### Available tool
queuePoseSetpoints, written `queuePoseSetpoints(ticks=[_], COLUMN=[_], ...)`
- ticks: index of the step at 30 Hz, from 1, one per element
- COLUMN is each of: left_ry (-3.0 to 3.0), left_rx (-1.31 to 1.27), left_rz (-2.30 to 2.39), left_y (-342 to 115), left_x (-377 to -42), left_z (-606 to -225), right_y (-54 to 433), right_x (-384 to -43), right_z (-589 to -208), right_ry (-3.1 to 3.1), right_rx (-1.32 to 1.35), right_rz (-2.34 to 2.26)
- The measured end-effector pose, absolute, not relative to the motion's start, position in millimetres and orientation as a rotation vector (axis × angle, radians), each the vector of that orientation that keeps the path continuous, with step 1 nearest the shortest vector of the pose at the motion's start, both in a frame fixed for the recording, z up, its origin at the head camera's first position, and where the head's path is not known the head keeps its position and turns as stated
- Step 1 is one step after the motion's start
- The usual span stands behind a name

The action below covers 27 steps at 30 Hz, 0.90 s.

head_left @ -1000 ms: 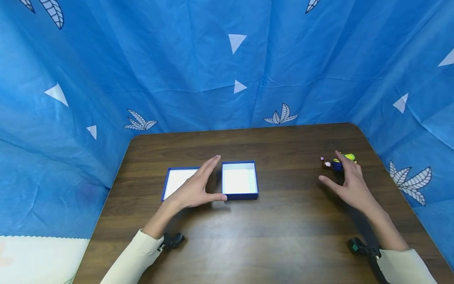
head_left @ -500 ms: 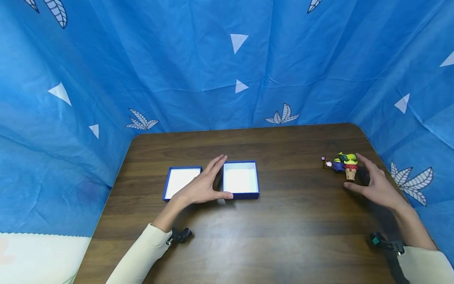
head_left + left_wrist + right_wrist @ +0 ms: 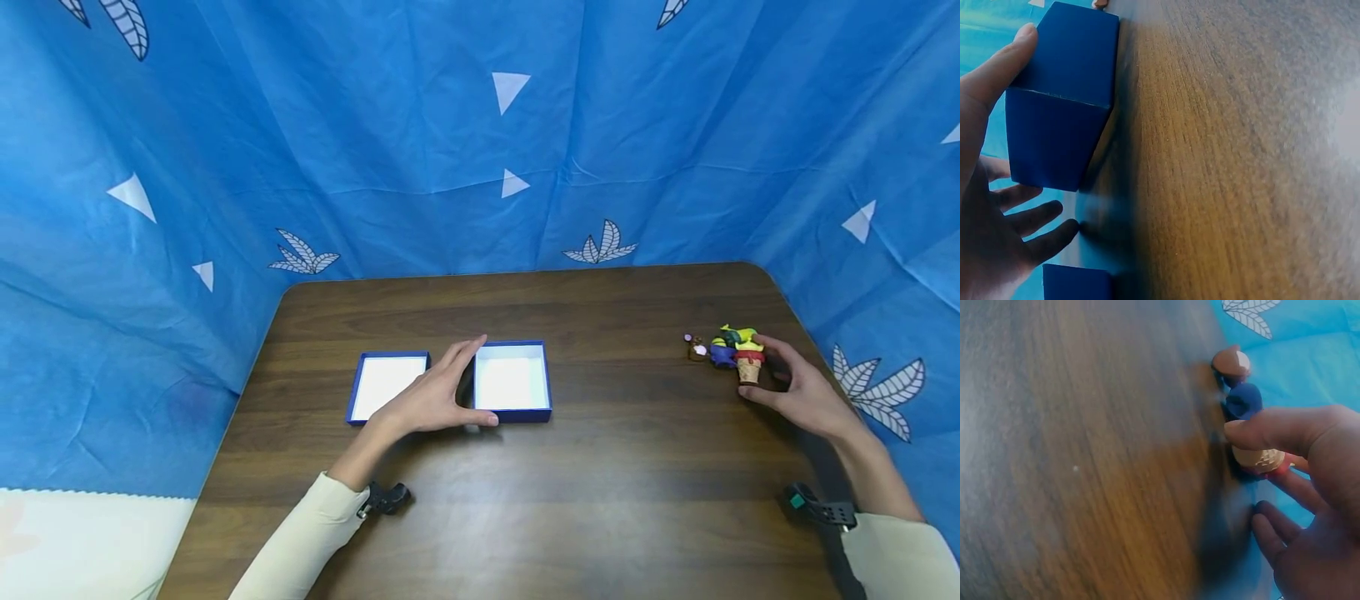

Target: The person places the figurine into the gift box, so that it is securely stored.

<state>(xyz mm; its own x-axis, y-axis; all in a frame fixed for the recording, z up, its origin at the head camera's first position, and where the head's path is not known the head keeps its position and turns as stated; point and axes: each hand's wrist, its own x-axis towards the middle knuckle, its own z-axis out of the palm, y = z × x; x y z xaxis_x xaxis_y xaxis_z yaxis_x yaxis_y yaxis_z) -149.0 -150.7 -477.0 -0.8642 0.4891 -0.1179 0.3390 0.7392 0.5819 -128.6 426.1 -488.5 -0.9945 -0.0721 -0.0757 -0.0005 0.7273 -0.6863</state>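
My left hand (image 3: 427,400) straddles the left side of a small blue box (image 3: 545,387) with a white inside, its thumb on the front wall and index finger at the back corner. The left wrist view shows the thumb on the box's blue face (image 3: 1075,56), other fingers spread beside it. On the far right, my right hand (image 3: 806,396) pinches an ice-cream cone toy (image 3: 749,367) lengthwise between thumb and index finger. This toy has a tan cone, a red band and a yellow-green top. In the right wrist view the thumb covers part of the cone (image 3: 1266,461).
Left of the box lies its shallow blue-rimmed lid (image 3: 386,385), white inside up. Beside the cone toy are a blue toy (image 3: 722,356), a green-and-yellow toy (image 3: 735,335) and a small brown toy (image 3: 696,348). A blue patterned curtain (image 3: 420,150) borders the wooden table (image 3: 585,500).
My right hand has moved right from above the toys to the cone toy's right side, and its thumb and finger have closed on it. My left hand has come onto the box's left side.
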Motion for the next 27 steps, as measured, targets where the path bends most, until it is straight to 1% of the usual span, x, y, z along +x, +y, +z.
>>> queuePoseSetpoints(ticks=[9,27], left_ry=[2.671,2.673], left_rx=[0.637,0.629], left_rz=[0.842,0.858], left_y=[-150.1,-150.9], left_x=[-149.3,-150.4], left_z=[-478.1,-481.7], right_y=[425.2,421.4], right_x=[-127.3,-123.0], right_z=[-493.5,-491.8], right_ry=[2.892,2.978], right_rx=[-0.016,0.115], right_rz=[-1.102,-1.052])
